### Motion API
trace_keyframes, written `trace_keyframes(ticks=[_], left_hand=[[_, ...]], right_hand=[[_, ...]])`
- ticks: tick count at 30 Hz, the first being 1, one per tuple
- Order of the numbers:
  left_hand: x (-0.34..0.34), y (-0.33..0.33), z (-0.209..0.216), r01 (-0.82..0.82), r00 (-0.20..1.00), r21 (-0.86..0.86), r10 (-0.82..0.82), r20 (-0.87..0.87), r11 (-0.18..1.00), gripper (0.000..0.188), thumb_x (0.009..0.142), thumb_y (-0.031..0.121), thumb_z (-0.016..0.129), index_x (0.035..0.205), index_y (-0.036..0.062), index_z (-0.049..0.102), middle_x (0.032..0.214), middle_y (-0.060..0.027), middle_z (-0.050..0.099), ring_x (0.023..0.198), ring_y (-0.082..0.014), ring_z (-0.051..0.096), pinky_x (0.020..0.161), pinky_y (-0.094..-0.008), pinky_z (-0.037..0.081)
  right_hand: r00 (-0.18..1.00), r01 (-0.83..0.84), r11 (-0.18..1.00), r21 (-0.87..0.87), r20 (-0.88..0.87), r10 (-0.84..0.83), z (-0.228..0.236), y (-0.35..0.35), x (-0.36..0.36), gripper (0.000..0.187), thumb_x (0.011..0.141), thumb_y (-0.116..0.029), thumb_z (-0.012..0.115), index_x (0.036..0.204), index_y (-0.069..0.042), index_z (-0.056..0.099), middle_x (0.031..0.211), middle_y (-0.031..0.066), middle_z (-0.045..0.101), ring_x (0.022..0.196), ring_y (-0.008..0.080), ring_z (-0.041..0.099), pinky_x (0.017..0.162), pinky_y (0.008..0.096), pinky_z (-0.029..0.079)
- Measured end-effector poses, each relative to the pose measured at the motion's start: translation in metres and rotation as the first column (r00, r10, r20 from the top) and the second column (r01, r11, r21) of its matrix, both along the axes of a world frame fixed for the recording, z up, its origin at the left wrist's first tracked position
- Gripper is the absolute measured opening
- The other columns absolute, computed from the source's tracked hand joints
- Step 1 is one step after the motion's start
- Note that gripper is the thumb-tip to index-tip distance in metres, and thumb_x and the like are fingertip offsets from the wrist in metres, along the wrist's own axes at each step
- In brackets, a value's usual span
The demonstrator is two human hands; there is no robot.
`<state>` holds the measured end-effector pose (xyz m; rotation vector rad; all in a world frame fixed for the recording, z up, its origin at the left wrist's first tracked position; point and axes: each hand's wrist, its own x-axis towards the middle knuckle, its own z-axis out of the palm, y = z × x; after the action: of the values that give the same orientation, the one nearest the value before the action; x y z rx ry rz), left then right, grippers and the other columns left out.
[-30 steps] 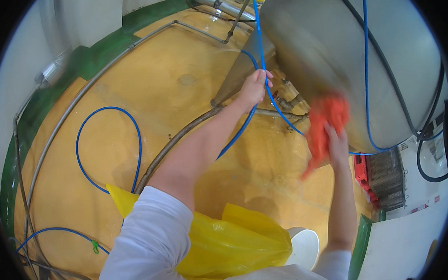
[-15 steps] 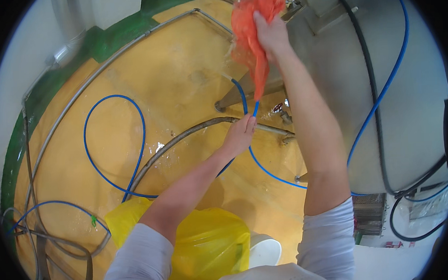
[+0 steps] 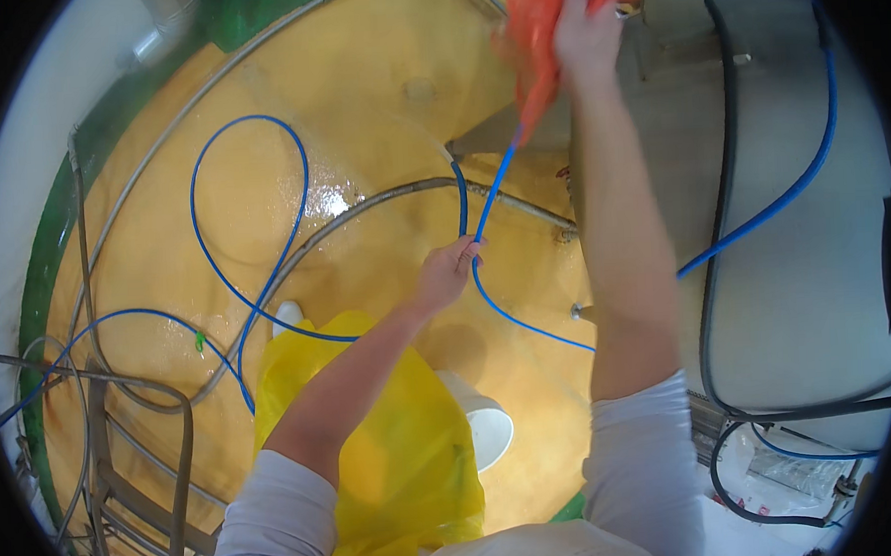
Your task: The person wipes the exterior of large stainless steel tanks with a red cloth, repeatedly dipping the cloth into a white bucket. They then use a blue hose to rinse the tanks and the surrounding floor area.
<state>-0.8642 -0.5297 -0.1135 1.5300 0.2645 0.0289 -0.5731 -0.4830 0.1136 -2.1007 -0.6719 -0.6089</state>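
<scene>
Because the blue flexible hose (image 3: 495, 191) runs upward in a nearly straight span between the two bare hands, I judge that their grips hold it taut. The left hand (image 3: 447, 274), at the centre of my view, has its fingers closed on two runs of hose side by side; one ends above it in a dark-sleeved tip (image 3: 459, 188), angled up and left, perhaps to direct the faint pale streak there, possibly water, away from the body. The right hand (image 3: 590, 41), near the upper edge, clasps a crumpled orange-red sheet of thin material (image 3: 539, 50), gathered about the hose, presumably to press against its surface; blur hides the exact finger placement from me. A glossy yellow apron (image 3: 383, 440) hangs below the left forearm, probably as a guard against wet. For movement, I find the widest room over the shiny ochre floor (image 3: 358, 88) to the left, crossed by a slack blue hose loop (image 3: 306, 175) and a thick grey hose (image 3: 402, 189), and bounded by a curved green border (image 3: 52, 257). Rightward, the rounded grey metal tank (image 3: 803, 272) lies beside the right forearm, leaving less sideways travel.
</scene>
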Motion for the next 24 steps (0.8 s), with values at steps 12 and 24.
trace_keyframes(ticks=[12, 24], left_hand=[[-0.058, 0.029, 0.082, -0.099, 0.985, -0.045, 0.091, -0.146, 0.994, 0.032, 0.103, 0.022, 0.051, 0.129, 0.0058, 0.062, 0.075, -0.0006, 0.057, 0.071, -0.0086, 0.054, 0.066, -0.0242, 0.045], [-0.039, 0.062, 0.226, -0.343, 0.929, -0.335, 0.264, -0.261, 0.877, 0.034, 0.104, 0.023, 0.052, 0.135, 0.009, 0.059, 0.07, 0.0059, 0.049, 0.053, -0.0002, 0.034, 0.047, -0.0179, 0.028]], right_hand=[[0.652, 0.099, 0.836, -0.539, -0.6, -0.464, -0.207, -0.297, -0.321, 0.037, 0.094, -0.026, 0.058, 0.117, 0.003, 0.053, 0.104, 0.0285, 0.061, 0.098, 0.048, 0.059, 0.081, 0.0506, 0.049], [0.812, 0.438, 0.898, -0.028, -0.416, -0.409, 0.041, -0.306, -0.394, 0.032, 0.09, -0.01, 0.062, 0.119, 0.002, 0.056, 0.12, 0.0129, 0.061, 0.108, 0.025, 0.06, 0.091, 0.0341, 0.046]])
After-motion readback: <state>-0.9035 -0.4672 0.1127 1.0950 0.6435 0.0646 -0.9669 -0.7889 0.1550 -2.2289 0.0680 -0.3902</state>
